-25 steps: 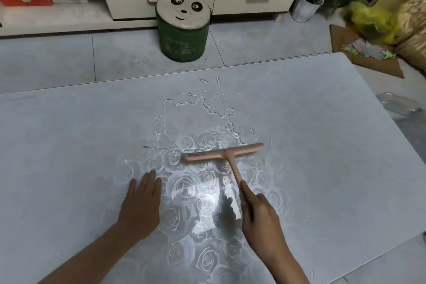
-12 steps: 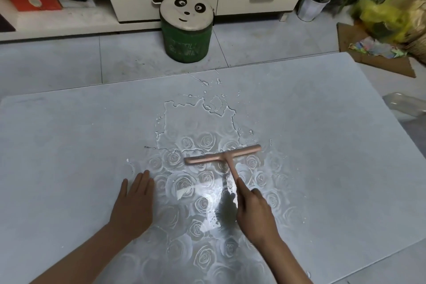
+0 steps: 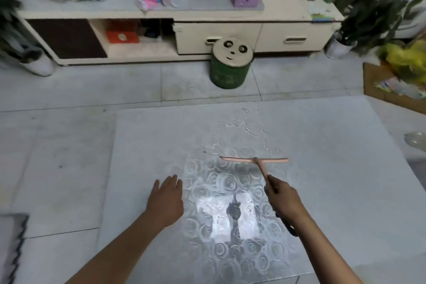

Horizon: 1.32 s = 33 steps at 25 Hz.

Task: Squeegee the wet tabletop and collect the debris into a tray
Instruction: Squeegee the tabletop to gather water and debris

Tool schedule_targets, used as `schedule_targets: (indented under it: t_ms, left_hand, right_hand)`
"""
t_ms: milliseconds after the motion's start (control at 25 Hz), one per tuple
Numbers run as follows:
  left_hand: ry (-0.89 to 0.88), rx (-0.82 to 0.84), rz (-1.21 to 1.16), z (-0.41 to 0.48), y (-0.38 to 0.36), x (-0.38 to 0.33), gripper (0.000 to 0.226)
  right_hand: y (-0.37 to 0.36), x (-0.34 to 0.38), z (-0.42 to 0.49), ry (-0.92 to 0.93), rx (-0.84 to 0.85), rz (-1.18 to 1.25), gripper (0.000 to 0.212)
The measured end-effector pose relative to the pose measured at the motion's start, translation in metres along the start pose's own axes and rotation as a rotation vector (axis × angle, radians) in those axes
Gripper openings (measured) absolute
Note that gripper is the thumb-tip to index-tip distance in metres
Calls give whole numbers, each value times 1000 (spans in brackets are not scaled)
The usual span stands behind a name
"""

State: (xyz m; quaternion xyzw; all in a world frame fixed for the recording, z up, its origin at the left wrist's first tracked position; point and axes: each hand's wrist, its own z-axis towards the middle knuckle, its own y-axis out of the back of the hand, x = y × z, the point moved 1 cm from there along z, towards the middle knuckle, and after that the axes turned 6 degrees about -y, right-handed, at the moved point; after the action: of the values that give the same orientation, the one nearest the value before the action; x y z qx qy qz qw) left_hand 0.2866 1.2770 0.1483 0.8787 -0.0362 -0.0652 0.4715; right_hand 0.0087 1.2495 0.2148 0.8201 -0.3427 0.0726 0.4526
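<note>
Right hand point(image 3: 282, 200) is curled round the near end of the handle of the pink squeegee point(image 3: 254, 160), a firm grip. The left hand point(image 3: 167, 200) is holding nothing, fingers straight and together, palm down on the desk point(image 3: 345, 180) just left of the shiny wet patch. Whether it presses or only rests there, I can't tell.

The grey desk fills the lower half of the view. A glossy stretch in the middle shows a rose pattern and bright reflected light between the two forearms.

Beyond it, across the tiled floor point(image 3: 80, 90), runs a long cream cabinet point(image 3: 219, 34). It has drawers on the right and open shelves on the left, and its top is crowded with blurred odds and ends.

In front of the drawers sits a green stool with a panda face on its lid point(image 3: 230, 62).

Now the squeegee: the blade lies crosswise on the desk at the far edge of the glossy area, and the handle slants back and to the right into the right hand.

Just past the blade is the water point(image 3: 242, 129), a thin puddle with ragged edges, with small droplets scattered toward the far edge of the desk.
</note>
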Motion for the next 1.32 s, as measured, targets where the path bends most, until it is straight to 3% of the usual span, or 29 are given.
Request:
schedule_targets:
  t_ms: [240, 760, 1320]
  left_hand:
    - [4, 30, -96, -55, 37, 92, 58]
    - [-176, -144, -188, -117, 155, 376, 47]
    - [-75, -304, -289, -50, 262, 565, 49]
  right_hand:
    - [-14, 98, -54, 39, 12, -21, 41]
    - [-138, 367, -168, -12, -9, 123, 46]
    - [-155, 591, -107, 180, -34, 97, 35]
